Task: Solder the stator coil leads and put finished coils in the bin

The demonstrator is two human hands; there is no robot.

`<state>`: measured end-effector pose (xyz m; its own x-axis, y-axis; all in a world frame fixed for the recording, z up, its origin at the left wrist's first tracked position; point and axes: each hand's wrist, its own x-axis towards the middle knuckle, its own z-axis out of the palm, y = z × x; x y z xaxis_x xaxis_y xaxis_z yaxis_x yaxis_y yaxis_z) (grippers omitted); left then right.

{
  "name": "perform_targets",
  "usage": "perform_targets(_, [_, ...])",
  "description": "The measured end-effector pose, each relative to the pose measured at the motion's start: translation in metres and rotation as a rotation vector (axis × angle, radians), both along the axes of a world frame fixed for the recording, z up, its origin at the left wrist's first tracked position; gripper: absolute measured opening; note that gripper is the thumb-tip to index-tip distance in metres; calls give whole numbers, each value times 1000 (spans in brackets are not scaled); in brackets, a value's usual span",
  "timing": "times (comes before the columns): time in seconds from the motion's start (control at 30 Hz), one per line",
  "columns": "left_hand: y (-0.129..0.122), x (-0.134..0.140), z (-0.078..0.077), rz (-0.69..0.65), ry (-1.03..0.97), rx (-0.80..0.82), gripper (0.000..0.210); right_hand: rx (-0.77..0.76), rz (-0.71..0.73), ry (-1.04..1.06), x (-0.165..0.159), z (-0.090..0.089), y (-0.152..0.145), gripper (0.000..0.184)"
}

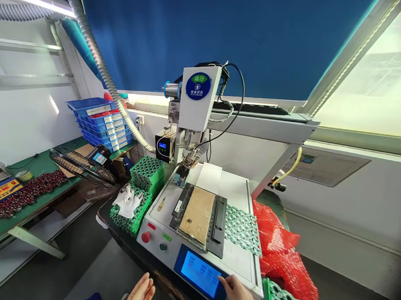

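Touchscreen [199,273] lit! Right hand [241,298] at its right edge, fingertip out, presumably for input; can't tell whether those fingers pinch. Left hand [141,293], empty, opens left of it; brown plate [200,211] behind it, railed probably for alignment.

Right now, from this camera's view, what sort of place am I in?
Probably an electronics workshop or small factory: a benchtop machine with a touchscreen, stacked green panels that look like circuit boards, and a pile of blue trays.
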<state>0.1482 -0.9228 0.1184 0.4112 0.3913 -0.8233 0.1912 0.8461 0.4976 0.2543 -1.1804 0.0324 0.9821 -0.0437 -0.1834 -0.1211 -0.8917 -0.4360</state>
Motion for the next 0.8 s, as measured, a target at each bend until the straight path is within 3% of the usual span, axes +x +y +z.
perform_targets(0.33, [7, 0, -4, 23, -36, -47, 13, 48, 43, -65, 1, 7, -3, 32])
perform_targets(0.53, [5, 8, 7, 7, -89, 14, 15, 66, 71, -92, -2, 9, -5, 38])
perform_targets(0.67, [6, 36, 21, -64, -161, 116, 11, 62, 72, -88, -1, 6, -9, 41])
perform_targets(0.8, [20, 92, 35, -172, -266, 281, 7, 75, 72, -65, 1, -2, -14, 49])
